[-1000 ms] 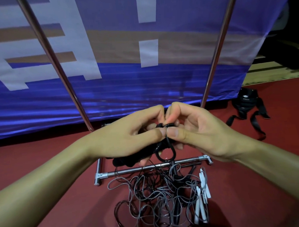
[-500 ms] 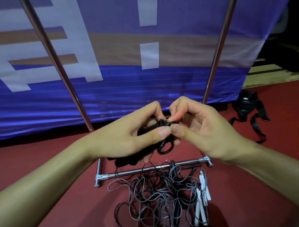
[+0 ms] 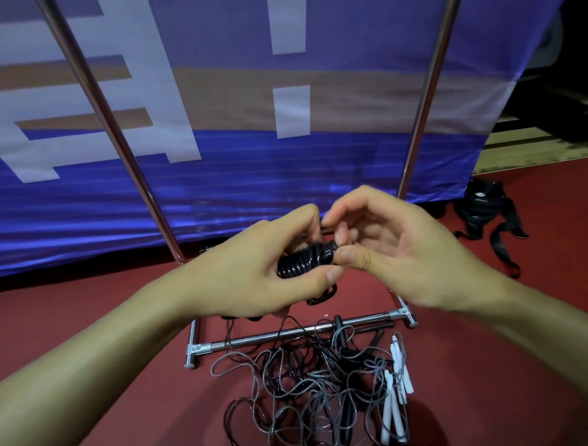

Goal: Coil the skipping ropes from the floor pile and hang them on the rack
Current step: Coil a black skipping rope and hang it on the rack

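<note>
My left hand (image 3: 254, 268) grips a black skipping rope bundle (image 3: 303, 263), its cord wound in tight turns round the handles. My right hand (image 3: 391, 249) is at the bundle's right end, thumb and curled fingers pinching the cord there. Both hands are held in front of the metal rack, between its two slanted uprights (image 3: 113, 129). On the red floor below lies the tangled pile of grey and black ropes (image 3: 310, 390), with white handles (image 3: 394, 387) on its right side.
The rack's low base bar (image 3: 290, 334) runs across the floor just behind the pile. A blue and white banner (image 3: 284, 176) hangs behind the rack. A black strapped bag (image 3: 484, 211) lies on the floor at the right.
The loose loop that hung below my hands is gone and the cord now sits in tight turns round the bundle. Both hands have risen slightly.
</note>
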`<action>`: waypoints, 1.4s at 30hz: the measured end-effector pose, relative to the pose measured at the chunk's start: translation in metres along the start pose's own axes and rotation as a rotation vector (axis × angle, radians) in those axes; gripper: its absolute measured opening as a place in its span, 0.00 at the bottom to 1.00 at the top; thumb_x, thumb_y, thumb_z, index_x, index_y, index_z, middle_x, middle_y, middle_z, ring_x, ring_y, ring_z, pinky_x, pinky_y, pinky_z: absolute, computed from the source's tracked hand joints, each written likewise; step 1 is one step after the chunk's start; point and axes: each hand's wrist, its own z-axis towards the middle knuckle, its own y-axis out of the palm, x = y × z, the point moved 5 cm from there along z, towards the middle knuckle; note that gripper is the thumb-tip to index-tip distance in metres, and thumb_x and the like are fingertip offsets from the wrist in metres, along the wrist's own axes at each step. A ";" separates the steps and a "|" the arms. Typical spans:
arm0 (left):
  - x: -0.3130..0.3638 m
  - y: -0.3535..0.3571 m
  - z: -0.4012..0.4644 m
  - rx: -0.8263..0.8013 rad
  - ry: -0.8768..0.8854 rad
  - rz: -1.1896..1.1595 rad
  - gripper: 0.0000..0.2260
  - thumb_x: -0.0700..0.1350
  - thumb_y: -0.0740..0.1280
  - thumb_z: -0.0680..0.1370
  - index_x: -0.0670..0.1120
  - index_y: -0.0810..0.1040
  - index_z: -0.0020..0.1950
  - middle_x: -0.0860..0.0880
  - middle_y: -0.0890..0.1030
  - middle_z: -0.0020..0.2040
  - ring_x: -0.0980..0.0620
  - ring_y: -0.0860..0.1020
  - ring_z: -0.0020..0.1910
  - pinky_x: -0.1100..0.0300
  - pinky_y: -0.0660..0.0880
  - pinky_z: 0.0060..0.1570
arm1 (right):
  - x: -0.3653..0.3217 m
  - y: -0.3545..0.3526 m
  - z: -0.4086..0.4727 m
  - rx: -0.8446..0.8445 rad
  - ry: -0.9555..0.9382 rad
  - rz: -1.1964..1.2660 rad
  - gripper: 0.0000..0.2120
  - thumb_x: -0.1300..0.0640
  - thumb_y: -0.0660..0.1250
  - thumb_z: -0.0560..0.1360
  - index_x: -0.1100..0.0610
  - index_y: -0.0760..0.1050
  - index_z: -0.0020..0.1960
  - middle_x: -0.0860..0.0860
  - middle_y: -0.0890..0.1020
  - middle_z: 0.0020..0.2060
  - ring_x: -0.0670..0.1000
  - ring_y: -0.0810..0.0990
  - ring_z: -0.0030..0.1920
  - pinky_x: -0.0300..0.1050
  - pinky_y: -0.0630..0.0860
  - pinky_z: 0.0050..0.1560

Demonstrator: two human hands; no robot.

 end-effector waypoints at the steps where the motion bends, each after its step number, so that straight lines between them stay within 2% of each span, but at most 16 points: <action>1: -0.001 0.000 0.000 -0.005 -0.003 0.006 0.16 0.52 0.69 0.80 0.43 0.66 0.52 0.49 0.80 0.35 0.41 0.76 0.27 0.44 0.74 0.28 | -0.001 -0.002 -0.001 -0.043 0.014 -0.026 0.14 0.67 0.72 0.75 0.53 0.77 0.55 0.47 0.78 0.45 0.46 0.79 0.48 0.38 0.78 0.55; 4: 0.000 -0.002 0.001 -0.001 -0.006 0.028 0.16 0.52 0.69 0.80 0.43 0.66 0.52 0.49 0.83 0.36 0.42 0.77 0.26 0.46 0.74 0.26 | -0.007 -0.008 -0.002 -0.069 -0.022 -0.195 0.09 0.65 0.72 0.76 0.54 0.78 0.53 0.46 0.80 0.49 0.49 0.84 0.50 0.41 0.80 0.54; 8: 0.006 -0.004 0.001 0.022 0.052 0.096 0.15 0.52 0.69 0.81 0.43 0.66 0.50 0.50 0.82 0.35 0.46 0.76 0.26 0.59 0.70 0.27 | -0.023 -0.006 -0.005 -0.042 -0.273 -0.541 0.06 0.66 0.73 0.76 0.61 0.80 0.52 0.52 0.80 0.48 0.54 0.83 0.50 0.41 0.79 0.53; 11: 0.009 -0.005 0.000 0.044 0.071 0.118 0.16 0.53 0.68 0.81 0.43 0.66 0.50 0.48 0.81 0.35 0.46 0.76 0.28 0.57 0.70 0.28 | -0.029 -0.008 -0.006 -0.022 -0.377 -0.622 0.04 0.66 0.73 0.76 0.63 0.79 0.49 0.54 0.80 0.48 0.53 0.82 0.51 0.44 0.78 0.52; 16: 0.012 0.000 -0.001 0.018 0.101 0.217 0.15 0.56 0.68 0.81 0.48 0.67 0.49 0.47 0.81 0.35 0.45 0.75 0.31 0.49 0.71 0.32 | -0.028 -0.011 -0.005 -0.144 -0.307 -0.630 0.05 0.61 0.74 0.77 0.61 0.80 0.49 0.51 0.80 0.49 0.50 0.82 0.51 0.35 0.75 0.52; 20: 0.011 0.000 -0.001 0.018 0.102 0.214 0.16 0.57 0.68 0.81 0.48 0.66 0.49 0.47 0.80 0.34 0.46 0.74 0.30 0.50 0.70 0.31 | -0.027 -0.011 -0.006 -0.150 -0.308 -0.646 0.05 0.61 0.75 0.76 0.60 0.79 0.49 0.51 0.80 0.49 0.50 0.82 0.51 0.36 0.77 0.52; 25: 0.009 0.002 0.000 0.013 0.102 0.220 0.17 0.59 0.68 0.81 0.48 0.67 0.50 0.47 0.81 0.35 0.45 0.75 0.31 0.49 0.71 0.32 | -0.030 -0.007 -0.008 -0.179 -0.359 -0.727 0.05 0.61 0.73 0.77 0.59 0.77 0.46 0.50 0.78 0.48 0.47 0.79 0.50 0.33 0.71 0.52; 28: 0.009 0.004 0.000 0.018 0.123 0.240 0.16 0.58 0.68 0.81 0.49 0.67 0.49 0.51 0.81 0.34 0.47 0.74 0.31 0.57 0.70 0.30 | -0.030 -0.005 -0.010 -0.194 -0.386 -0.779 0.06 0.62 0.72 0.78 0.60 0.76 0.46 0.50 0.77 0.47 0.49 0.79 0.48 0.37 0.72 0.51; 32: 0.010 0.004 0.001 0.033 0.109 0.164 0.17 0.56 0.71 0.79 0.46 0.68 0.49 0.54 0.83 0.36 0.49 0.77 0.31 0.58 0.72 0.30 | -0.031 -0.007 -0.012 -0.160 -0.427 -0.875 0.05 0.61 0.72 0.79 0.60 0.76 0.49 0.51 0.76 0.48 0.53 0.80 0.47 0.47 0.77 0.47; 34: 0.008 0.004 0.002 0.029 0.087 0.118 0.17 0.55 0.71 0.79 0.45 0.67 0.50 0.55 0.84 0.38 0.48 0.79 0.31 0.60 0.72 0.29 | -0.032 -0.010 -0.011 -0.152 -0.430 -0.880 0.05 0.60 0.71 0.80 0.61 0.77 0.51 0.52 0.76 0.48 0.52 0.80 0.47 0.48 0.77 0.48; 37: 0.006 0.006 0.002 0.015 0.099 0.164 0.16 0.55 0.71 0.79 0.47 0.67 0.51 0.55 0.83 0.36 0.49 0.78 0.31 0.55 0.73 0.31 | -0.030 -0.012 -0.009 -0.205 -0.389 -0.851 0.05 0.59 0.72 0.80 0.60 0.79 0.51 0.51 0.78 0.49 0.52 0.80 0.50 0.47 0.76 0.52; 39: 0.004 0.010 0.003 0.031 0.116 0.247 0.15 0.56 0.71 0.79 0.51 0.67 0.50 0.54 0.77 0.32 0.49 0.73 0.29 0.58 0.68 0.30 | -0.028 -0.014 -0.008 -0.180 -0.345 -0.817 0.05 0.57 0.72 0.80 0.58 0.80 0.49 0.49 0.80 0.47 0.50 0.81 0.49 0.44 0.76 0.52; 40: 0.004 0.010 0.004 0.054 0.123 0.293 0.15 0.57 0.71 0.79 0.52 0.66 0.49 0.54 0.74 0.30 0.49 0.72 0.29 0.60 0.67 0.29 | -0.027 -0.015 -0.007 -0.149 -0.323 -0.811 0.05 0.56 0.72 0.80 0.58 0.80 0.48 0.48 0.80 0.46 0.48 0.81 0.48 0.41 0.75 0.51; 42: 0.004 0.010 0.006 0.096 0.115 0.408 0.15 0.61 0.68 0.78 0.54 0.66 0.51 0.54 0.75 0.31 0.50 0.72 0.29 0.56 0.71 0.31 | -0.026 -0.016 -0.006 -0.104 -0.285 -0.830 0.04 0.56 0.72 0.80 0.56 0.80 0.49 0.46 0.79 0.44 0.44 0.80 0.46 0.34 0.73 0.50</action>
